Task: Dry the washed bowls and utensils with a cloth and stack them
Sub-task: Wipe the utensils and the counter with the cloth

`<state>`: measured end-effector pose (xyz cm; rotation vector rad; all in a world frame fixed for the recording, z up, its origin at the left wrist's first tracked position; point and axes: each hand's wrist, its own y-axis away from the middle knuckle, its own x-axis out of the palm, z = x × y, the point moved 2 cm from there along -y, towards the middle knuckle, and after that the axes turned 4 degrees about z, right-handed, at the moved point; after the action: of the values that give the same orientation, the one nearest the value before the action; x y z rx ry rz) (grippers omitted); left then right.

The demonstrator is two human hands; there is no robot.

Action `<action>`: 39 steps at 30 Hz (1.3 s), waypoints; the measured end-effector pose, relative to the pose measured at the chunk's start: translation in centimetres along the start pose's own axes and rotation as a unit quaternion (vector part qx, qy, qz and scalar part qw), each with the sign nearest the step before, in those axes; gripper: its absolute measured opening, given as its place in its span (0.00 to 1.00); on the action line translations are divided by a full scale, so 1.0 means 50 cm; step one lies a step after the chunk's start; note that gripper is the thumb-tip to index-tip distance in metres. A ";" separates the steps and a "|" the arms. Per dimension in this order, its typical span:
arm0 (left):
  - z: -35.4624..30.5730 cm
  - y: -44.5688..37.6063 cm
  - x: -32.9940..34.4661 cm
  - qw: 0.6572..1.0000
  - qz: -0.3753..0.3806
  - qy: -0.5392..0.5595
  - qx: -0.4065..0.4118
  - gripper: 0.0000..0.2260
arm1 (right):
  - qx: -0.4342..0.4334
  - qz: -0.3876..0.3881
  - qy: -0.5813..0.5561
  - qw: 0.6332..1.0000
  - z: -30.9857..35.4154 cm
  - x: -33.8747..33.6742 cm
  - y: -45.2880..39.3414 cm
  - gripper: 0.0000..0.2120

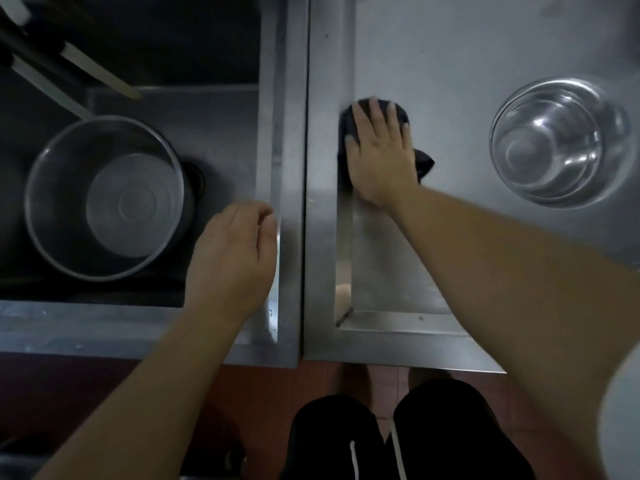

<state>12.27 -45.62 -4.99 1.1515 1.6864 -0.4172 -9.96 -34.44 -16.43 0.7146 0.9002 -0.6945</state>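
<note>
Cloth (424,161) flat under right hand (379,157)

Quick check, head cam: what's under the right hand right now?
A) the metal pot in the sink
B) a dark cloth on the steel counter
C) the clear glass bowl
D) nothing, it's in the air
B: the right hand lies flat, fingers straight, on the dark cloth on the steel counter; the glass bowl sits apart to its right, and the metal pot is in the sink.
</note>
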 end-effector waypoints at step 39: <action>-0.148 -0.003 0.051 0.992 0.091 -0.029 0.078 0.08 | -0.069 0.062 0.101 0.991 -0.321 -0.018 0.484 0.26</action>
<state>8.03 -39.07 -4.06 1.3820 1.5053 -0.4691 1.49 -7.73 -16.56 0.7193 1.0682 -0.4493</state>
